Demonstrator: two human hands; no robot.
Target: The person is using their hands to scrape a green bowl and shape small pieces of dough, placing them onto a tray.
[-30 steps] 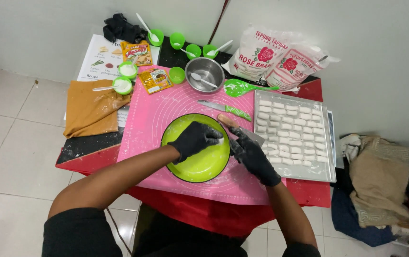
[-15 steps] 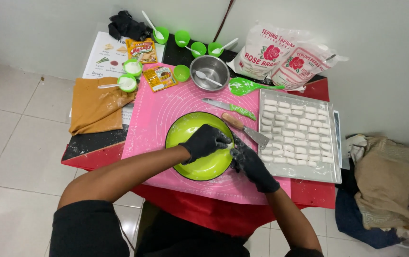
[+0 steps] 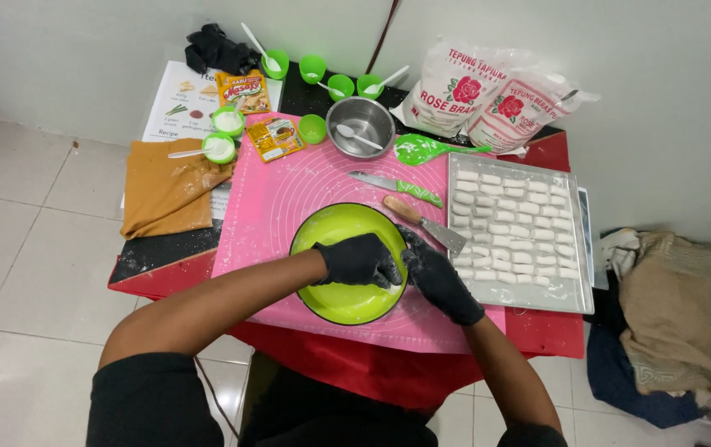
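Note:
A lime-green bowl [image 3: 332,233] with a dark rim sits on the pink silicone mat [image 3: 277,199]. My left hand [image 3: 359,259], in a black glove, is inside the bowl with curled fingers pressed to the right inner wall, where a little white dough shows. Whether it holds any is hidden. My right hand [image 3: 438,280], also in a black glove dusted with flour, clasps the bowl's right rim. Just beyond it lies a wooden-handled scraper [image 3: 426,225]. A metal tray [image 3: 572,291] to the right holds rows of small white dough pieces [image 3: 508,223].
A green-handled knife [image 3: 397,189], a green spatula [image 3: 421,150] and a steel bowl [image 3: 361,124] with a spoon lie behind. Two flour bags [image 3: 479,91] stand back right. Small green cups [image 3: 314,68], seasoning packets [image 3: 243,91] and a brown cloth [image 3: 165,186] are to the left. Clothes [image 3: 670,314] are piled right.
My left hand has slid toward the bowl's near right side. My right hand has moved from beside the scraper onto the bowl's rim.

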